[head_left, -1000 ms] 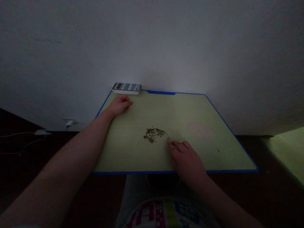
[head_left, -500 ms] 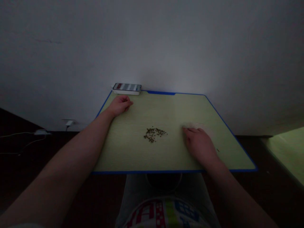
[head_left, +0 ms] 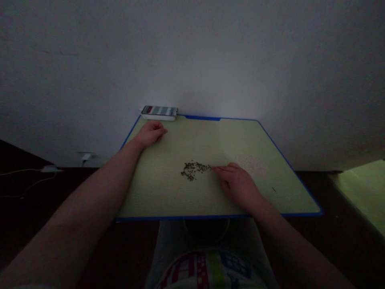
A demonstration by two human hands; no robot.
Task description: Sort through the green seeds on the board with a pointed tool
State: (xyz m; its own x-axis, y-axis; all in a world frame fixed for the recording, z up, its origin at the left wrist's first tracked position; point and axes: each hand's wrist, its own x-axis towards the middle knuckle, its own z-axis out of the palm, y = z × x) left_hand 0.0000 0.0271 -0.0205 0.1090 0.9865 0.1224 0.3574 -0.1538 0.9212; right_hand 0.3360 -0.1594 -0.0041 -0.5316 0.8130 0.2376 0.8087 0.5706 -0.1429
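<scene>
Small dark green-brown grains, like beans or seeds (head_left: 190, 170), lie loosely scattered near the middle of the pale green table (head_left: 168, 196). My right hand (head_left: 239, 182) rests low over the table, its fingertips drawn together at the right edge of these grains. Whether a grain is between the fingertips is too small to see. Behind and right of that hand spreads a patch of tiny pale grains (head_left: 252, 164). My left hand (head_left: 151, 133) lies on the far left of the table, its fingers curled in, with nothing visible in them.
A phone (head_left: 159, 110) lies on a white box (head_left: 159, 117) at the far left corner. A thin dark sliver (head_left: 274, 189) is right of my right wrist. Blue edging (head_left: 180, 218) borders the table, and a wall (head_left: 198, 60) stands behind it.
My right hand has moved left, from beside the pale grains to the edge of the dark grains. My left hand stays where it was.
</scene>
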